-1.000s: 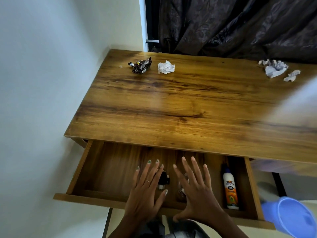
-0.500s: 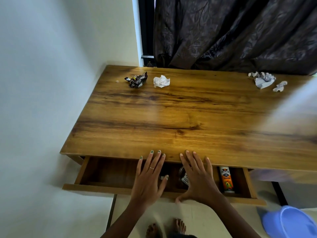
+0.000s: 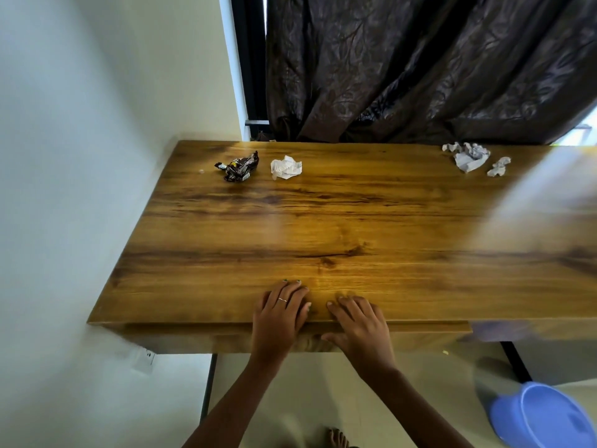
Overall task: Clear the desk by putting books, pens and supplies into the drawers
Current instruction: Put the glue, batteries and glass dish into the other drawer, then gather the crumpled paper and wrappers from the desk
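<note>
The wooden desk point(image 3: 339, 227) fills the middle of the view. Its drawer point(image 3: 200, 338) is pushed in under the front edge, so only the drawer front shows and its contents are hidden. My left hand point(image 3: 279, 313) and my right hand point(image 3: 358, 324) lie side by side over the desk's front edge, fingers spread flat on the top and palms against the drawer front. Neither hand holds anything. There is a ring on my left hand.
At the back left lie a dark crumpled wrapper point(image 3: 239, 166) and a white paper ball point(image 3: 286, 167). More crumpled paper point(image 3: 470, 156) and a small scrap point(image 3: 499, 166) sit at the back right. A blue plastic bin point(image 3: 542, 415) stands on the floor, lower right. A wall is on the left, a dark curtain behind.
The drawer went from wide open to pushed in under the desk, with both hands pressing its front. The glue bottle and small items inside are now out of sight.
</note>
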